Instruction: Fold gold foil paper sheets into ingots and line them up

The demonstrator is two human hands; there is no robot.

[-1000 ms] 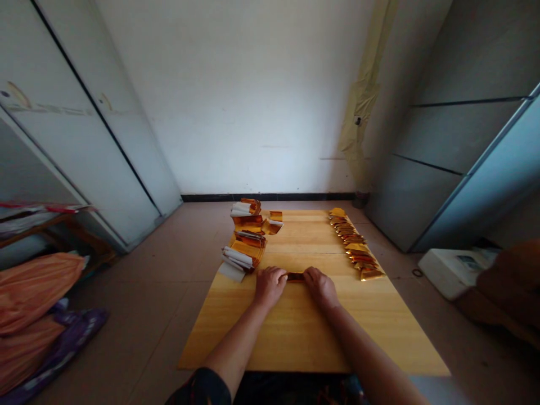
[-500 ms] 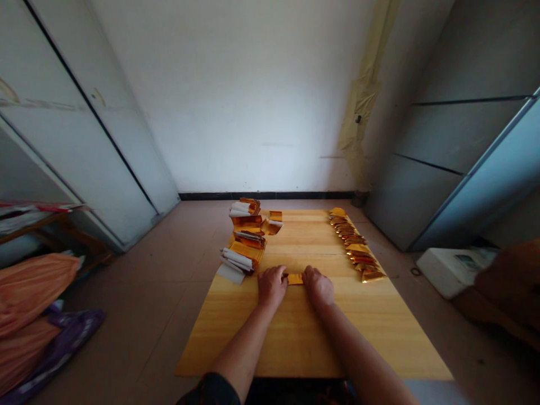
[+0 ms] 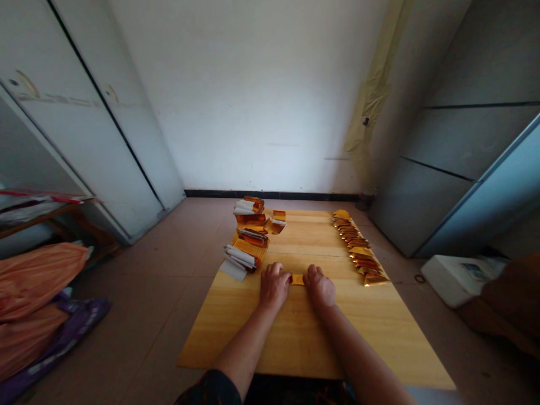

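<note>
My left hand (image 3: 274,286) and my right hand (image 3: 319,287) rest side by side on a low wooden table (image 3: 304,332). Both are curled, pinching a small piece of gold foil paper (image 3: 297,279) between them against the tabletop. Most of the paper is hidden under my fingers. A stack of gold and white foil sheets (image 3: 247,253) lies just left of my left hand. A row of folded gold pieces (image 3: 358,252) runs along the table's right side, beyond my right hand.
More foil stacks (image 3: 252,212) sit at the table's far left corner. Orange and purple bags (image 3: 40,292) lie on the floor at left. A white box (image 3: 455,271) sits on the floor at right. Cabinets flank both sides.
My hands have closed in on the gold paper, so less of it shows between them. The paper now catches the light instead of looking dark. The camera tilted slightly.
</note>
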